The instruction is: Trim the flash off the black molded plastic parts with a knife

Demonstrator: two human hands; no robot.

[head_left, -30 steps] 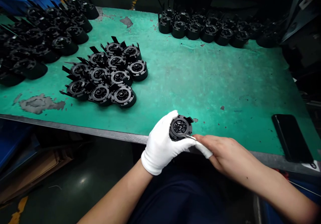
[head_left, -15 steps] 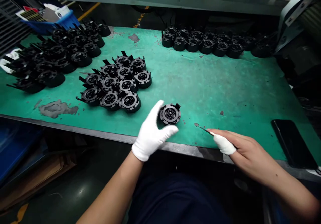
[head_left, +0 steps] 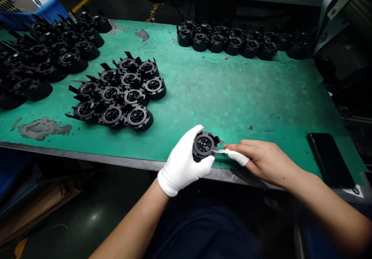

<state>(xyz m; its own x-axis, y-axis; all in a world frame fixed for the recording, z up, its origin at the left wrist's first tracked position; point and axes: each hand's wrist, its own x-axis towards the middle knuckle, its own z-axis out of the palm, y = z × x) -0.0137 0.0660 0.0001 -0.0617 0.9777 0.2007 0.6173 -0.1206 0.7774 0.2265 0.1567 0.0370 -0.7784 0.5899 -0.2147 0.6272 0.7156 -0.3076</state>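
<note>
My left hand [head_left: 184, 162], in a white glove, is wrapped round the side of a round black plastic housing [head_left: 204, 144] near the table's front edge. The housing's ringed face is turned up, and a small tab sticks out at its upper right. My right hand [head_left: 261, 156], bare but for a white cover on the thumb, pinches a small knife [head_left: 220, 151]. Its thin, shiny blade reaches the right rim of the housing and seems to touch it. The knife's handle is hidden inside the fingers.
Several like housings [head_left: 136, 116] stand grouped left of my hands, with more [head_left: 74, 59] farther left and a row [head_left: 234, 44] at the back. A black phone [head_left: 329, 160] lies at the right. A blue bin [head_left: 59, 9] stands behind the left group on the green tabletop [head_left: 221, 92].
My left hand has closed round the housing and tilted it. My right hand has moved left, bringing the knife blade to the housing's rim. The whole view has shifted slightly.
</note>
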